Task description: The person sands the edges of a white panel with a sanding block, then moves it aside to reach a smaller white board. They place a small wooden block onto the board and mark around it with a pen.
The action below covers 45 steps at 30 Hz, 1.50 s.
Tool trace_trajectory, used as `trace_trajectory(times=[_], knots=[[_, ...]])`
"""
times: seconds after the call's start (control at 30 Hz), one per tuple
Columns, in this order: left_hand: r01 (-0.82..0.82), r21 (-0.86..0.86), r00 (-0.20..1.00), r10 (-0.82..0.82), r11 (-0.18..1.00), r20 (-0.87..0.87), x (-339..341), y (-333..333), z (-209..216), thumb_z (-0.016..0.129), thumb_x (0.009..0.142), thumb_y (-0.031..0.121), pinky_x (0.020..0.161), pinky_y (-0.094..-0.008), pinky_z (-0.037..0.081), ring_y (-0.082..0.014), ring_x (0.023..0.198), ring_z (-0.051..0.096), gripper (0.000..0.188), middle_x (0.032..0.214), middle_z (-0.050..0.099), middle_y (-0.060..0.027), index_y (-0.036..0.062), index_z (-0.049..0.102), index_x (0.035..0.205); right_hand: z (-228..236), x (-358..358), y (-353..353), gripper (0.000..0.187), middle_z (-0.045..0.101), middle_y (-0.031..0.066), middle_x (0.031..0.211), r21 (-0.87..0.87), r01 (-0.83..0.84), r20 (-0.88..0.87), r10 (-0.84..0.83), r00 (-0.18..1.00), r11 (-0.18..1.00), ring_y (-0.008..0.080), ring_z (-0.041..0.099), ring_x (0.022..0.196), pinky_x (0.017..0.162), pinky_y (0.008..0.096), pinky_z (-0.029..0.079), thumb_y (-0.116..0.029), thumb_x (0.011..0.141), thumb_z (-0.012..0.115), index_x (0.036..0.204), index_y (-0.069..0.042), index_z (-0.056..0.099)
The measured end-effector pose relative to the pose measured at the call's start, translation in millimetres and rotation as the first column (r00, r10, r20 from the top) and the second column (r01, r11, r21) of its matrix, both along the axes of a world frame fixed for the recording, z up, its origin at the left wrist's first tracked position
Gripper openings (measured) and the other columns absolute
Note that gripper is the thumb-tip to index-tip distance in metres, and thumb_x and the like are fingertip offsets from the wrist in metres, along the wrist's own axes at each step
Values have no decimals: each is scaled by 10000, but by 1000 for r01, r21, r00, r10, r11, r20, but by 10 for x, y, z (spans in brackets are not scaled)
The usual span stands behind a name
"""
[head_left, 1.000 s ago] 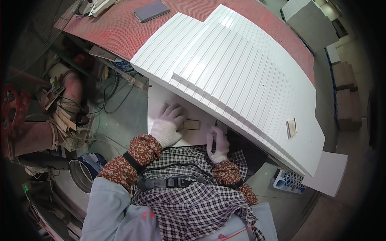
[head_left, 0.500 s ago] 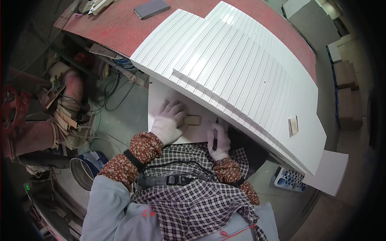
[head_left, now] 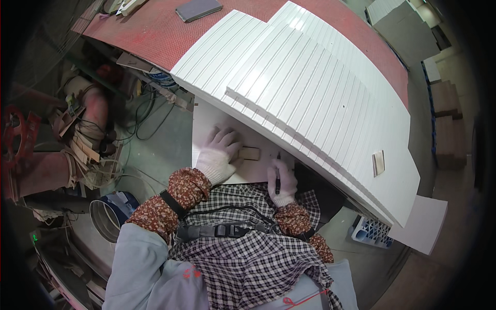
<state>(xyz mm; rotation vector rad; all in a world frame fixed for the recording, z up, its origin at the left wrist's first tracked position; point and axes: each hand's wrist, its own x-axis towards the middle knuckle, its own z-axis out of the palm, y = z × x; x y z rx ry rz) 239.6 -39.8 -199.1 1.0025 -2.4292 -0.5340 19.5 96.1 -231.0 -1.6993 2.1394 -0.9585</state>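
At the centre of the frame, a white board [head_left: 253, 175] lies under a small tan block [head_left: 250, 153]. Whether any of it is marked cannot be told. The left hand [head_left: 222, 144] spreads wide on the board; the right hand [head_left: 283, 180] grips a dark pen [head_left: 279, 154]. Grooved white panels [head_left: 305, 72] rest on the red tabletop [head_left: 150, 41] above; reddish pipes [head_left: 46, 175] stand at left.

The left of two head-worn fisheye cameras looks steeply down over the person's checked garment [head_left: 243, 263] onto a white board [head_left: 250, 133] close by; the red counter [head_left: 139, 41] lies farther off, toward the top.
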Motion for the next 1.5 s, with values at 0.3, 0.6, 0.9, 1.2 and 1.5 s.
trace_trajectory(times=[0.3,0.6,0.9,1.2,1.5], knots=[[-9,-7,1000,9,1000,-22,-6,2,21,794,775,251,1188,-569,361,-332,1345,534,363,1274,651,-121,56,700,1066,74,99,-40,224,733,153,937,-29,-125,257,128,958,992,264,725,805,746,359,582,-113,973,681,1173,-18,713],[0,-25,999,-1,1000,-37,-3,-8,7,800,753,237,1140,-544,395,-325,1311,564,347,1248,666,-116,52,707,1032,236,410,-307,211,701,90,906,72,-108,742,19,670,992,140,658,787,747,293,572,-105,1040,581,1216,9,557],[-10,-54,998,7,999,-69,-18,-18,22,806,738,243,1102,-519,432,-320,1283,578,328,1229,675,-101,64,712,997,-102,438,-312,167,665,47,839,76,-16,767,-48,640,997,100,619,723,654,252,528,-63,1007,651,1153,-15,588],[-4,-55,996,-1,998,-85,-16,-14,-13,801,717,244,1085,-513,442,-311,1269,583,299,1219,681,-84,70,708,942,-20,467,-331,230,693,65,876,108,-38,791,-63,609,993,103,631,733,656,251,533,-99,999,645,1207,-11,599],[-18,-78,997,12,997,-82,-29,-3,-31,788,724,236,1101,-531,431,-323,1278,581,280,1207,679,-107,67,714,935,-174,488,-359,165,711,53,885,75,-3,690,-50,722,997,100,663,791,726,276,553,-69,961,727,1098,2,669]])
